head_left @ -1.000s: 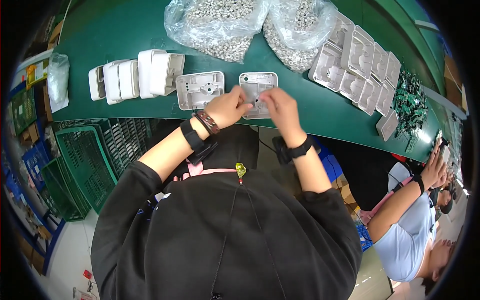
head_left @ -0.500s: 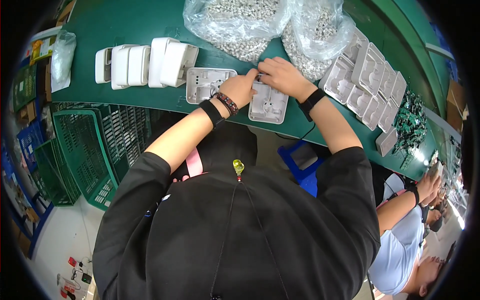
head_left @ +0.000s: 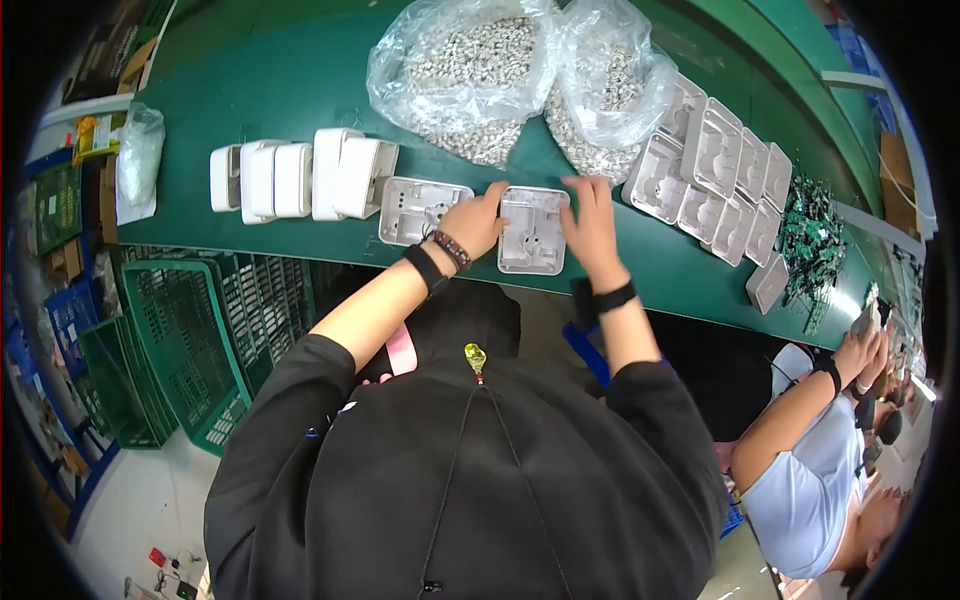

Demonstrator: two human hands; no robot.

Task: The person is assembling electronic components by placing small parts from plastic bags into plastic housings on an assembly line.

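A pale grey plastic housing (head_left: 545, 215) lies open side up on the green table, between my two hands. At its left edge my left hand (head_left: 474, 222) has its fingers bent and closed against the rim. My right hand (head_left: 592, 225) is beside the right edge, fingers stretched out and apart, the thumb side close to the rim. A second housing (head_left: 405, 212), with dark wires in it, sits just left and is partly covered by my left hand. Beyond the hands lie two clear plastic bags (head_left: 468, 85) (head_left: 600, 110) of small metallic-looking parts.
White housings (head_left: 293, 180) stand on edge in a row at the left. More open housings (head_left: 715, 150) are stacked at the right, next to a pile of dark green wired parts (head_left: 815, 235). Green crates (head_left: 190, 340) stand below the left table edge. A co-worker (head_left: 810, 480) sits at the right.
My right hand has come away from the housing's far edge and moved right, its fingers spreading. The left hand stays at the left edge. The whole view has shifted slightly.
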